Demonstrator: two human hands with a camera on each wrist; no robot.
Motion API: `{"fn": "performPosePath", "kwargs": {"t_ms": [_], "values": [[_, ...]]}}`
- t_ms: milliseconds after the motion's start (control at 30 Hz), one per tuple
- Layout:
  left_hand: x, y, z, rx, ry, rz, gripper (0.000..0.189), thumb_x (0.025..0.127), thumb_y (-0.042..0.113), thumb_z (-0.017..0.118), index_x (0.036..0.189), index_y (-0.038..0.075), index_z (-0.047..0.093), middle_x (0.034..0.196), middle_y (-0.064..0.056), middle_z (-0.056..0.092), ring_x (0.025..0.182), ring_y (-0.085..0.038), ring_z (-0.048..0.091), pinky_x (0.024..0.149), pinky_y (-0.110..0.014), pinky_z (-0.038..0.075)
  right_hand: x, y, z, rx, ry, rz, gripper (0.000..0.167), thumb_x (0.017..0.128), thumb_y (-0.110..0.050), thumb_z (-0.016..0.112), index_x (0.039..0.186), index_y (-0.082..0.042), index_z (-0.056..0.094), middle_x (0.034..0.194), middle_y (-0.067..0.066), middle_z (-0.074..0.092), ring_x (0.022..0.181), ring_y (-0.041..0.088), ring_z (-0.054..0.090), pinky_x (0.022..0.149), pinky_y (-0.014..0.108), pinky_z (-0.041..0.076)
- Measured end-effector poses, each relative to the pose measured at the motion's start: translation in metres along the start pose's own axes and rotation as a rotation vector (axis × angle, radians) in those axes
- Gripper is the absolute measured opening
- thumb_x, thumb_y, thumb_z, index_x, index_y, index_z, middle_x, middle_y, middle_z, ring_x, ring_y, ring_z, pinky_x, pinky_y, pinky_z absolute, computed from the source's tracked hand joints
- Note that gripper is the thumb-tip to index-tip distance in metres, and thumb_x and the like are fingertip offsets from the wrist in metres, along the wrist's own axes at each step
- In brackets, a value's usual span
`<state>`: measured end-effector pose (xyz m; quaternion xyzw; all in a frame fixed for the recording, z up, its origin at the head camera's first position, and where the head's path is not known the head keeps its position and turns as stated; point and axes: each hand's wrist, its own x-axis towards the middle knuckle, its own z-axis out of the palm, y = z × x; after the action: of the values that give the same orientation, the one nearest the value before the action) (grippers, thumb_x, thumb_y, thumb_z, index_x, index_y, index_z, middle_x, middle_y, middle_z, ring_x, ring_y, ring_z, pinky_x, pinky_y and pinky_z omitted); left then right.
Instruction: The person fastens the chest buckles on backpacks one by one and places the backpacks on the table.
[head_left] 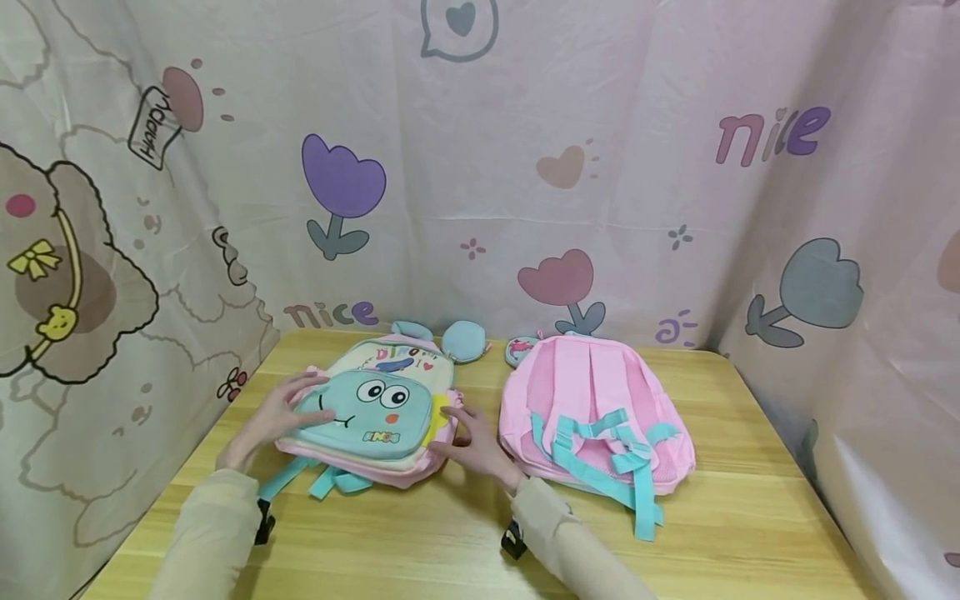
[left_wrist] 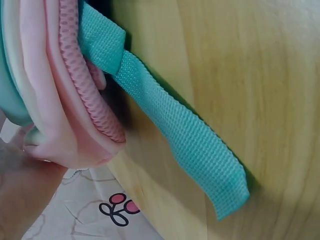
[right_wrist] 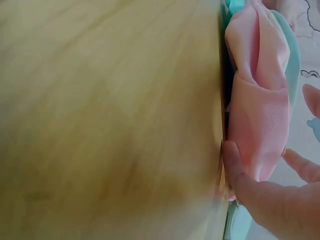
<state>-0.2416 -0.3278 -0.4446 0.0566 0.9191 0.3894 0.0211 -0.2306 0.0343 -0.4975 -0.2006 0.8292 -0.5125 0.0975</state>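
Note:
A small pink-and-cream backpack (head_left: 416,369) lies front side up on the table, its light-blue pocket (head_left: 375,425) printed with a cartoon face. At its left side is my left hand (head_left: 281,412), thumb resting across the pocket and fingers over the edge. In the left wrist view that hand is mostly hidden by the pink side (left_wrist: 65,110). My right hand (head_left: 476,442) touches the opposite side near a yellow patch (head_left: 437,419), fingers spread. The right wrist view shows my right thumb (right_wrist: 237,172) low against the pink fabric (right_wrist: 260,115).
A second pink backpack (head_left: 540,400) lies straps up to the right, with turquoise straps (head_left: 643,492). Round pouches sit behind, one light blue (head_left: 463,342), one patterned (head_left: 519,351). A turquoise strap (left_wrist: 185,145) trails on the wooden table (head_left: 390,550). Printed curtains (head_left: 465,167) hang behind and beside.

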Motion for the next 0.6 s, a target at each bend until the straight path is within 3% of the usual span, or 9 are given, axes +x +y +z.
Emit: {"fn": "performPosePath", "kwargs": {"t_ms": [167,433,600], "values": [[-0.001,-0.003,0.002,0.013,-0.010,-0.002,0.079,0.083,0.036,0.083,0.146,0.002,0.048,0.163,-0.035,0.014,0.146,-0.062,0.011,0.108,-0.082,0.013,-0.002,-0.001,-0.001,-0.014,-0.041,0.031,0.070,0.091,-0.039,0.073,0.151,-0.014,0.045,0.157,0.026,0.033,0.135,0.037,0.049,0.112,0.051,0.044],[-0.004,-0.005,0.006,0.078,-0.018,-0.056,0.082,0.082,0.044,0.081,0.146,0.004,0.049,0.168,-0.026,-0.004,0.146,-0.062,-0.003,0.101,-0.088,0.009,-0.002,0.000,-0.003,0.069,-0.051,0.023,0.075,0.091,-0.033,0.074,0.152,-0.007,0.040,0.151,0.021,0.045,0.115,0.029,0.062,0.101,0.044,0.052],[-0.004,-0.006,0.010,0.044,-0.044,-0.087,0.088,0.082,0.045,0.081,0.152,0.010,0.041,0.166,-0.031,0.000,0.146,-0.062,0.004,0.102,-0.087,0.014,-0.004,-0.001,-0.004,0.094,-0.045,0.030,0.077,0.090,-0.031,0.075,0.152,-0.004,0.038,0.149,0.022,0.046,0.111,0.028,0.064,0.096,0.041,0.054]]}}
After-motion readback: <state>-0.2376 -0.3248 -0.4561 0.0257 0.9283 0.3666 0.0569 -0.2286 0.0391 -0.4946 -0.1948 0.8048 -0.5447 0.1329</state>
